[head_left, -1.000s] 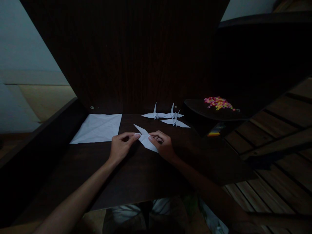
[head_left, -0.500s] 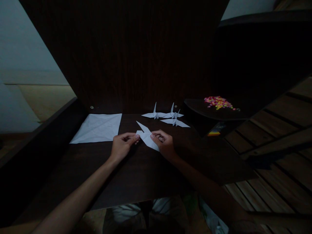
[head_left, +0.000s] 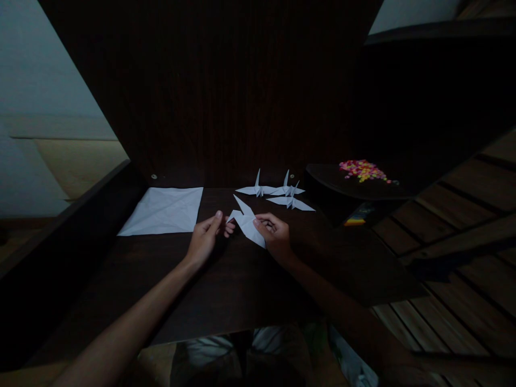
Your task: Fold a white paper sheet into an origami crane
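Note:
A white origami crane (head_left: 249, 224), its wings folded flat, is pinched at the right by the thumb and fingers of my right hand (head_left: 273, 233). Its small bent head points left, and a long spike rises behind it. My left hand (head_left: 207, 230) is just left of the head, thumb raised and apart from the fingers, whose tips are close by the beak. Behind them stand finished white paper cranes with spread wings: one crane (head_left: 258, 190) on the left, another crane (head_left: 285, 190) beside it, and a nearer crane (head_left: 290, 202).
A creased square sheet of white paper (head_left: 163, 210) lies on the dark table (head_left: 209, 295) at left. On a rounded side shelf (head_left: 326, 174) at right is a heap of small colourful pieces (head_left: 363, 170). A dark raised edge (head_left: 64, 220) borders the left.
My left thumb and fingers have let go of the crane's head, which now shows bent downward. The crane has shifted slightly right in my right hand's grip.

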A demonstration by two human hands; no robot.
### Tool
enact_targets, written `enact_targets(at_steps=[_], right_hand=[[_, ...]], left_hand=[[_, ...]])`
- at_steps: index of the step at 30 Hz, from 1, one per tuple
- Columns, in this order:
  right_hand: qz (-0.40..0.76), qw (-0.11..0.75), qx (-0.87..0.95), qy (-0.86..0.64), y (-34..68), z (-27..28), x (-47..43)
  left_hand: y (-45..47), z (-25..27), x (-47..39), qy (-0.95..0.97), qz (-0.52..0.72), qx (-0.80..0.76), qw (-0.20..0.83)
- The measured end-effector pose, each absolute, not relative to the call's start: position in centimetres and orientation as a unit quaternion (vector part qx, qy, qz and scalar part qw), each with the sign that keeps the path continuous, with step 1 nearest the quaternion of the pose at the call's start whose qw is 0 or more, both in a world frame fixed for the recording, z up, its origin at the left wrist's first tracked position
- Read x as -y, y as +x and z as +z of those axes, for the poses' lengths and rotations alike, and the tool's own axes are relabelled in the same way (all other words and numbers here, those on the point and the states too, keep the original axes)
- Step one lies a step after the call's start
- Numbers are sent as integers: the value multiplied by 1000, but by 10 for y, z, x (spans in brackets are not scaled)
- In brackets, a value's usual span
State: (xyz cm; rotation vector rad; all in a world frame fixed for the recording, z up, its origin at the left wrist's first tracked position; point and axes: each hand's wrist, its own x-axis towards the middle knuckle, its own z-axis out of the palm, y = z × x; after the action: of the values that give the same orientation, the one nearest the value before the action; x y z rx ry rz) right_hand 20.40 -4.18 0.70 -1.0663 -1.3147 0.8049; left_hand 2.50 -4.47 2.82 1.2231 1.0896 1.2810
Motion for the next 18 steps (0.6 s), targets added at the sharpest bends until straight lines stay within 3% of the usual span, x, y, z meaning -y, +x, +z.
enact_targets(at_steps=[18], right_hand=[[373, 596, 538, -465, 204, 9, 42]], left_hand=[[22, 24, 44, 516, 519, -454, 508]])
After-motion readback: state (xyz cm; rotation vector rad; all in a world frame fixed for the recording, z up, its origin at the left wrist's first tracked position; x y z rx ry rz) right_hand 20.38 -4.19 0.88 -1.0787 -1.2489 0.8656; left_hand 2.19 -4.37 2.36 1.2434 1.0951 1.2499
